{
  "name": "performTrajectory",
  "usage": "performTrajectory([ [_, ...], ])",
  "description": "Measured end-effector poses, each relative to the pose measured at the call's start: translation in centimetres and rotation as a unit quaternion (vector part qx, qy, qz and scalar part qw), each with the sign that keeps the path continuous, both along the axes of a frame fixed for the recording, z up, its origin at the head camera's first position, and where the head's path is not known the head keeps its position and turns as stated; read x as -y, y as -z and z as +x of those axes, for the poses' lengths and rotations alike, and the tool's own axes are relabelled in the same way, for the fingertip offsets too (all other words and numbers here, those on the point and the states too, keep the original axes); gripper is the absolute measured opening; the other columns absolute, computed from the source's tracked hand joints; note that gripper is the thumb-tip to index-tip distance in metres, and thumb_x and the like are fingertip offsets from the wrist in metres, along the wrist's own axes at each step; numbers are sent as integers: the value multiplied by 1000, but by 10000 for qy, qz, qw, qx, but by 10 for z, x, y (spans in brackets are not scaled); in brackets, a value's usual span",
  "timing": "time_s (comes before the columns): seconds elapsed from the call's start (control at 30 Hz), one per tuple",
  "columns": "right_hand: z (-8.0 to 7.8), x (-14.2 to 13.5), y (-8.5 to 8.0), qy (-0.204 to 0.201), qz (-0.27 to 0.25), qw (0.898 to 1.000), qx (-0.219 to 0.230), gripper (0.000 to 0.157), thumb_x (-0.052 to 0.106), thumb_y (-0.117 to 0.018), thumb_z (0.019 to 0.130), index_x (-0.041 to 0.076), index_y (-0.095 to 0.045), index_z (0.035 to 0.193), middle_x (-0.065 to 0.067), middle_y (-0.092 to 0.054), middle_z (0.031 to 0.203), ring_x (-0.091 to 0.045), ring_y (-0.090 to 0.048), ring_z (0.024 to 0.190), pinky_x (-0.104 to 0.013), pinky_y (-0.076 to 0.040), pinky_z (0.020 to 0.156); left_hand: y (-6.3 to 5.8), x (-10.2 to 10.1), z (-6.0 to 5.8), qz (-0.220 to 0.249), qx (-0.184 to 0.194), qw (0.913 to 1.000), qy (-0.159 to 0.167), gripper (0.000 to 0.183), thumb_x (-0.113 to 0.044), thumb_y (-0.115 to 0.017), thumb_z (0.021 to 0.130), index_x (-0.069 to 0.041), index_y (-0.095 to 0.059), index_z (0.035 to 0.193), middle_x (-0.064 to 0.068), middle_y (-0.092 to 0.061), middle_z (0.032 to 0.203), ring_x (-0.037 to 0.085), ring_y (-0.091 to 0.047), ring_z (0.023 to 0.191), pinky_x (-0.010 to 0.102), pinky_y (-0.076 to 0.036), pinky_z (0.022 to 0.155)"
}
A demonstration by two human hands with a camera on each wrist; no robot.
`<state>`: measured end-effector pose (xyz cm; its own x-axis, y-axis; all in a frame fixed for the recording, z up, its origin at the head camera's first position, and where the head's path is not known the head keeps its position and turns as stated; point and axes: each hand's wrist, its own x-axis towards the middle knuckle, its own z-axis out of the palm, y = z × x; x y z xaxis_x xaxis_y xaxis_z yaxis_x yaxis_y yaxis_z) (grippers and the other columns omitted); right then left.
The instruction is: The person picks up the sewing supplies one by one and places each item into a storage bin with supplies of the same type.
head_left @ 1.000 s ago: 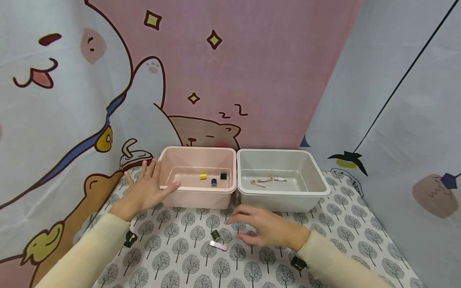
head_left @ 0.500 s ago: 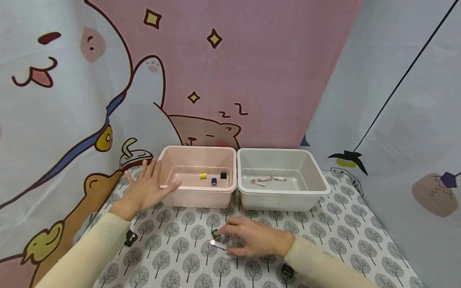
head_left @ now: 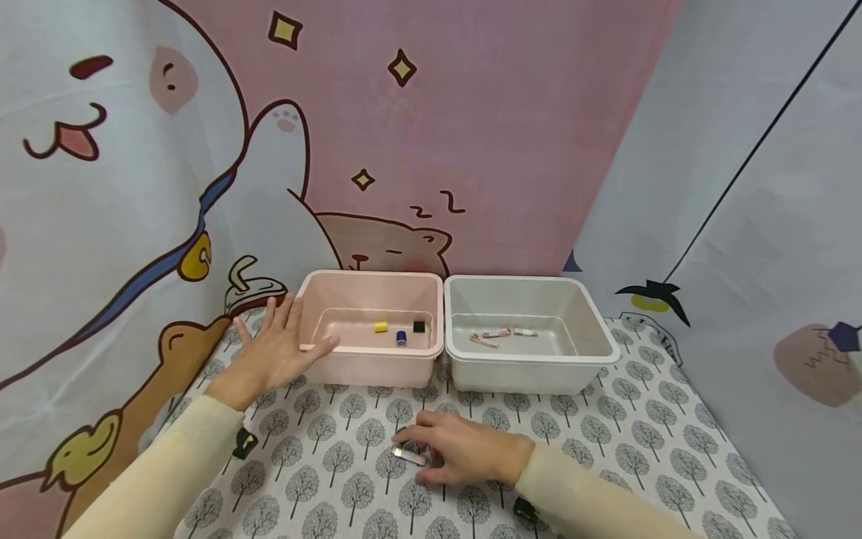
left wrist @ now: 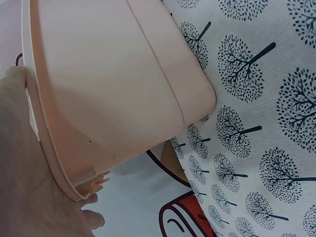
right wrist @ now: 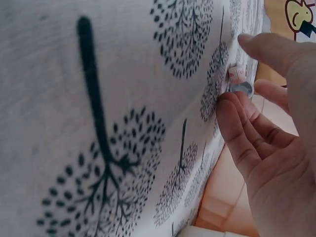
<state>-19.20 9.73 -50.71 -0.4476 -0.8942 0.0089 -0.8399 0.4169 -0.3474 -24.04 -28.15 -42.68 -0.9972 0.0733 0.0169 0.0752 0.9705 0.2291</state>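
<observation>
My left hand [head_left: 269,359] lies spread over the left rim of the pink bin [head_left: 370,368]; the left wrist view shows the hand along the rim. Inside that bin are small thread spools: a yellow spool [head_left: 380,327], a blue spool [head_left: 401,338] and a black spool [head_left: 419,327]. My right hand [head_left: 461,448] is low over the cloth, thumb and fingers apart around a small pale strip with printed marks [head_left: 408,456]. Beside the strip is a spool's round end [right wrist: 243,89], mostly hidden by the fingers in both views.
A white bin [head_left: 532,374] stands right beside the pink one, holding several small pinkish strips [head_left: 498,333]. The tree-print cloth [head_left: 323,479] covers the table. Behind the bins hangs a cartoon-print curtain [head_left: 512,150].
My right hand has moved down and left from beside the white bin to the green spool and the pale strip, and now covers most of the spool. My left hand has stayed on the rim.
</observation>
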Motion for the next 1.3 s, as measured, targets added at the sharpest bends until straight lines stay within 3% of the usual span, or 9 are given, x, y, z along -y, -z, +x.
performTrajectory([
  [0.47,-2,8,1,72,-1,10000,31,54,37,-83,110,27,-68,162,6,-71,119,9,-59,92,-9,-56,87,-3,0,-1,103,56,9999,4,127,-94,-36,108,-3,3,187,28,7,195,61,10,179,96,25,123],
  [0.77,-2,10,6,-161,-366,9992,-8,38,17,-79,111,20,-79,148,5,-73,113,9,-55,86,-2,-50,77,0,0,0,136,54,9999,-15,127,-95,-35,107,-3,3,187,28,6,195,60,10,180,95,25,124],
  [1.3,-1,3,5,-134,-578,9982,96,41,15,-79,110,18,-77,151,7,-71,107,12,-53,84,0,-51,75,-1,0,0,109,86,9999,-23,124,-91,-38,109,-3,3,187,28,7,195,60,10,179,96,24,122],
])
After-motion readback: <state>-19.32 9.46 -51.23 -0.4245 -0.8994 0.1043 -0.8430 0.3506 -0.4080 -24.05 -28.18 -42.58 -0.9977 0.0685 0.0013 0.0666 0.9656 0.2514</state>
